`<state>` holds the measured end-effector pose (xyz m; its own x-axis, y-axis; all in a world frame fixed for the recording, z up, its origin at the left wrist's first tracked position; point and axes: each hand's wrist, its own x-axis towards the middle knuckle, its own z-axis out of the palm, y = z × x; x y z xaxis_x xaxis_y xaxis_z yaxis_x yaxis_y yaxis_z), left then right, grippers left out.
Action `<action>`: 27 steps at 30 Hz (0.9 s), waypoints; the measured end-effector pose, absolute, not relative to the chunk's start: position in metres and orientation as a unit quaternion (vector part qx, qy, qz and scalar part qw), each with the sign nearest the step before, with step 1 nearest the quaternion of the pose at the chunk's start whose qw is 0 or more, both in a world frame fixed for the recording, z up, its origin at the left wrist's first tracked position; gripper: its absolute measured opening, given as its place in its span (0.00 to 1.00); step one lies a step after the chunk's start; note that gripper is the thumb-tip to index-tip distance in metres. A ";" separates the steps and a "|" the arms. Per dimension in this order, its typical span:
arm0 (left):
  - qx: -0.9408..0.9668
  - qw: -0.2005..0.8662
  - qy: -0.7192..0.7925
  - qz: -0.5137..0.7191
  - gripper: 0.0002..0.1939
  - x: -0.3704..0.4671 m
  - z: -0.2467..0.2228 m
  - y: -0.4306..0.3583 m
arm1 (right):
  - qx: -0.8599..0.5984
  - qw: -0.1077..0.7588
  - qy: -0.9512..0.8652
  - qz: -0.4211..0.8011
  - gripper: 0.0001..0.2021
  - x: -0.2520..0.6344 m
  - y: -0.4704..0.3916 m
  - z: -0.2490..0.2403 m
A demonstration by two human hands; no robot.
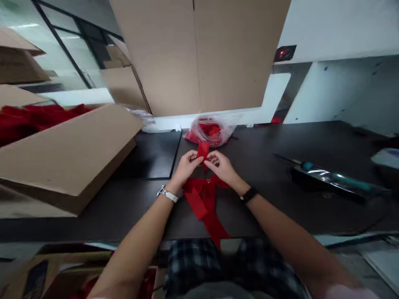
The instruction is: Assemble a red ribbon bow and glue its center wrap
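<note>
Red ribbon (pixel 197 204) lies on dark tabletop (pixel 249 153), cardboard (pixel 230 58) behind

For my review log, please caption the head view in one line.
Left hand and right hand hold a red fabric strip above a dark table, near a clear plastic bag.

Red ribbon (pixel 203 148), dark checked clothing (pixel 195 261)

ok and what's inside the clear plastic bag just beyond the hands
Red fabric pieces show inside the clear plastic bag. Whatever lies beneath the uppermost pieces is covered, so their number can't be told.
</note>
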<state>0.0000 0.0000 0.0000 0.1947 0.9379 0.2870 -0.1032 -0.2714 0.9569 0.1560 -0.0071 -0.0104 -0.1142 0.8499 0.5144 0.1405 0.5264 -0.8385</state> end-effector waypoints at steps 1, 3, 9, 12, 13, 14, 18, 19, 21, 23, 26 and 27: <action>0.599 0.496 0.348 0.523 0.14 0.001 0.001 0.000 | -0.370 0.556 -0.669 0.327 0.11 0.157 -0.006 -0.011; 0.601 0.505 0.343 0.516 0.15 0.002 0.002 -0.001 | -0.374 0.558 -0.656 0.344 0.11 0.158 -0.004 -0.011; 0.570 0.537 0.337 0.522 0.15 0.004 0.003 -0.002 | -0.373 0.574 -0.609 0.402 0.12 0.160 0.000 -0.012; 0.556 0.550 0.344 0.520 0.15 0.004 0.003 -0.004 | -0.372 0.578 -0.599 0.411 0.12 0.160 0.001 -0.011; 0.555 0.549 0.345 0.521 0.15 0.004 0.004 -0.004 | -0.371 0.579 -0.599 0.410 0.12 0.160 0.001 -0.011; 0.554 0.545 0.348 0.524 0.15 0.005 0.004 -0.005 | -0.370 0.580 -0.601 0.407 0.12 0.160 0.001 -0.011; 0.556 0.525 0.364 0.533 0.16 0.006 0.005 -0.007 | -0.369 0.574 -0.622 0.384 0.11 0.159 -0.001 -0.013; 0.558 0.522 0.365 0.532 0.16 0.006 0.006 -0.007 | -0.370 0.569 -0.630 0.377 0.11 0.159 -0.001 -0.013; 0.562 0.523 0.362 0.530 0.18 0.007 0.006 -0.008 | -0.368 0.564 -0.649 0.354 0.10 0.159 -0.003 -0.014; 0.561 0.526 0.356 0.531 0.19 0.007 0.007 -0.009 | -0.364 0.565 -0.671 0.315 0.09 0.159 -0.004 -0.013; 0.548 0.534 0.358 0.535 0.20 0.007 0.006 -0.008 | -0.353 0.552 -0.711 0.256 0.08 0.160 -0.007 -0.012; 0.541 0.537 0.361 0.537 0.19 0.007 0.006 -0.008 | -0.350 0.544 -0.724 0.241 0.09 0.160 -0.007 -0.012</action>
<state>0.0065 -0.0076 0.0061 0.1623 0.9677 0.1930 -0.1857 -0.1621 0.9691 0.1600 -0.0070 -0.0122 -0.1633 0.7681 0.6191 0.2440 0.6395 -0.7291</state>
